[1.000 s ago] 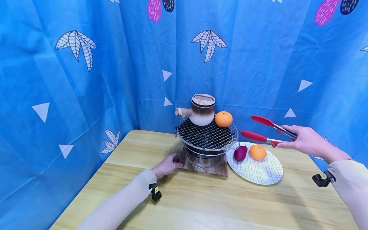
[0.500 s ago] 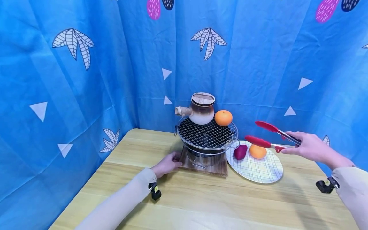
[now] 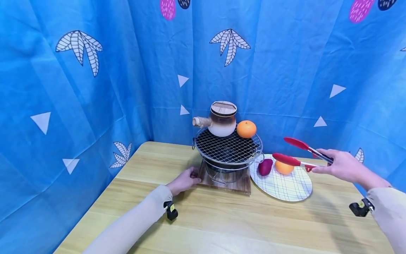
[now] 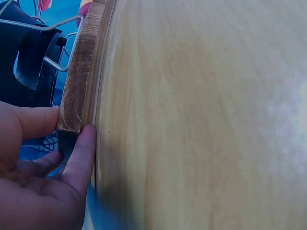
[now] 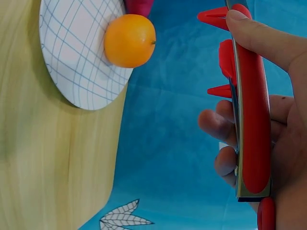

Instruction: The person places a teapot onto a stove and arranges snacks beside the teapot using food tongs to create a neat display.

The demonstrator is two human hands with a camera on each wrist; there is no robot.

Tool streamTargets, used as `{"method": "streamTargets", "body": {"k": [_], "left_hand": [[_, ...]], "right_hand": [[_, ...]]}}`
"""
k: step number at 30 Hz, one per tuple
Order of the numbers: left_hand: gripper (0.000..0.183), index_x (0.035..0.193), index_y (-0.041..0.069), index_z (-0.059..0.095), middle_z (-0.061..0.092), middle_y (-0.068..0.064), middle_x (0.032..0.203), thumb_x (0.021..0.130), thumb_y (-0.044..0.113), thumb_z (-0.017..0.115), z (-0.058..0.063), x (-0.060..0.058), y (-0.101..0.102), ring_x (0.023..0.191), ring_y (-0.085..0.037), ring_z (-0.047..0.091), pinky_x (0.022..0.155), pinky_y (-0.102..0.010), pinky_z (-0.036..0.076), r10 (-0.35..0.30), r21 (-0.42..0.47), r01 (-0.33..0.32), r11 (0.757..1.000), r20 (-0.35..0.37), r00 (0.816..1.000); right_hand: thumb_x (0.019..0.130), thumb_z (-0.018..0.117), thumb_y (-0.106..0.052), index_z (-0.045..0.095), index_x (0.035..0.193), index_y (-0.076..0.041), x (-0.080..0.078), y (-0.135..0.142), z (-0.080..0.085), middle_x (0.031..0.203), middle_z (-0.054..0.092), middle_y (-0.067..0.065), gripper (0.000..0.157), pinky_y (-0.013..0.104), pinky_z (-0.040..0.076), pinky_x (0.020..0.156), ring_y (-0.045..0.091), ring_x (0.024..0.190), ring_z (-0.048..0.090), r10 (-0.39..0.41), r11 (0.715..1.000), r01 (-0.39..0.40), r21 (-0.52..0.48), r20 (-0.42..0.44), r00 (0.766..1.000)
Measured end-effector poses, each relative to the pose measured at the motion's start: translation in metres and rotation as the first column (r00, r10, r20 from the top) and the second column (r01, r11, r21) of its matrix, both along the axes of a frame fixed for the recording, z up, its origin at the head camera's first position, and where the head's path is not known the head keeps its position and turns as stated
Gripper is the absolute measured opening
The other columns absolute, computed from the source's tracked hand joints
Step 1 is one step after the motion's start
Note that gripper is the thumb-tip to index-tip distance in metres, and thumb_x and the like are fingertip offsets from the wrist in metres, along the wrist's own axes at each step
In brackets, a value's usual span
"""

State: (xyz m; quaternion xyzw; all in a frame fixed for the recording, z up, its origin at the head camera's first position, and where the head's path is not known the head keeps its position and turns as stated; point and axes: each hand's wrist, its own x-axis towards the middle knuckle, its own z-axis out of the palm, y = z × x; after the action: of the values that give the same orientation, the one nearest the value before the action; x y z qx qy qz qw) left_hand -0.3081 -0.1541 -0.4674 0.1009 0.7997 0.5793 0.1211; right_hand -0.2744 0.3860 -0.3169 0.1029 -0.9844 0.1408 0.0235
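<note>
My right hand holds red-and-metal tongs, their two red tips spread apart and pointing left. In the head view the lower tip overlaps an orange on the checked plate. Beside that fruit lies a small dark magenta, egg-shaped piece. My left hand grips the near left corner of a wooden board, thumb and fingertips at its edge in the left wrist view. A round grill stands on this board. Another orange sits on its wire mesh.
A side-handled clay pot with a wooden lid stands on the mesh, left of the upper orange. Blue curtains close off the back and left of the wooden table. A wire handle juts from the grill toward the plate.
My right hand has lowered the tongs and shifted them slightly right, bringing the lower tip across the plate's orange in the head view. The left hand stays at the board's corner.
</note>
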Motion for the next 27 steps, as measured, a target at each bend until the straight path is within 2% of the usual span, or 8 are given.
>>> {"method": "streamTargets", "body": {"k": [4,7,9,14,18,23,27], "left_hand": [[0.056,0.144,-0.005,0.042,0.059,-0.023,0.120,0.093,0.002,0.064,0.000,0.001,0.001,0.102,-0.027,0.063,0.091,-0.041,0.059,0.011,0.000,-0.011,1.000,-0.004,1.000],[0.057,0.145,-0.005,0.041,0.059,-0.023,0.121,0.093,0.001,0.064,0.000,0.001,0.001,0.102,-0.027,0.063,0.091,-0.041,0.059,0.014,-0.002,-0.014,1.000,-0.007,1.000],[0.057,0.145,-0.005,0.041,0.059,-0.023,0.120,0.093,0.001,0.064,-0.002,0.000,0.002,0.103,-0.027,0.063,0.091,-0.040,0.059,0.014,-0.005,-0.014,1.000,-0.010,1.000],[0.057,0.145,-0.005,0.041,0.060,-0.022,0.120,0.093,0.002,0.064,-0.002,-0.001,0.002,0.102,-0.026,0.063,0.091,-0.039,0.059,0.010,-0.005,-0.010,1.000,-0.009,1.000],[0.058,0.145,-0.005,0.041,0.060,-0.022,0.120,0.093,0.002,0.064,-0.001,-0.001,0.001,0.102,-0.026,0.063,0.091,-0.039,0.059,0.008,-0.007,-0.008,1.000,-0.007,1.000],[0.057,0.145,-0.005,0.041,0.059,-0.022,0.120,0.093,0.002,0.064,-0.001,-0.002,0.001,0.102,-0.026,0.062,0.092,-0.039,0.059,0.008,-0.002,-0.008,1.000,0.000,1.000],[0.056,0.144,-0.005,0.042,0.059,-0.022,0.121,0.093,0.003,0.064,-0.001,-0.001,0.001,0.103,-0.026,0.062,0.091,-0.040,0.059,0.007,-0.003,-0.007,1.000,-0.005,1.000]], "right_hand": [[0.078,0.078,-0.059,0.038,0.148,0.010,0.000,0.002,-0.005,0.108,0.059,0.027,0.107,0.028,0.040,0.050,0.019,0.066,0.048,-0.002,1.000,0.002,-0.012,0.015,1.000],[0.078,0.079,-0.058,0.038,0.148,0.010,0.000,0.005,-0.010,0.096,0.058,0.016,0.105,0.028,0.038,0.050,0.019,0.064,0.046,0.001,1.000,0.000,-0.010,0.018,1.000],[0.078,0.079,-0.058,0.039,0.147,0.010,-0.001,0.007,-0.013,0.098,0.059,0.019,0.104,0.029,0.038,0.050,0.020,0.067,0.047,0.002,1.000,-0.002,-0.002,0.012,1.000],[0.079,0.078,-0.057,0.039,0.147,0.009,0.000,0.011,-0.020,0.117,0.056,0.034,0.103,0.029,0.038,0.050,0.022,0.071,0.048,-0.005,1.000,0.005,-0.016,0.027,1.000],[0.079,0.078,-0.059,0.039,0.149,0.007,-0.001,0.013,-0.026,0.116,0.057,0.032,0.104,0.029,0.038,0.049,0.021,0.071,0.048,-0.018,0.999,0.020,-0.041,0.049,0.999],[0.078,0.077,-0.061,0.038,0.149,0.008,-0.002,0.016,-0.030,0.112,0.059,0.027,0.106,0.028,0.037,0.044,0.018,0.061,0.044,-0.019,0.999,0.021,-0.046,0.048,0.999],[0.079,0.077,-0.060,0.039,0.148,0.009,-0.002,0.019,-0.035,0.124,0.055,0.038,0.105,0.030,0.037,0.044,0.021,0.068,0.048,-0.005,0.999,0.006,-0.041,0.038,0.999]]}}
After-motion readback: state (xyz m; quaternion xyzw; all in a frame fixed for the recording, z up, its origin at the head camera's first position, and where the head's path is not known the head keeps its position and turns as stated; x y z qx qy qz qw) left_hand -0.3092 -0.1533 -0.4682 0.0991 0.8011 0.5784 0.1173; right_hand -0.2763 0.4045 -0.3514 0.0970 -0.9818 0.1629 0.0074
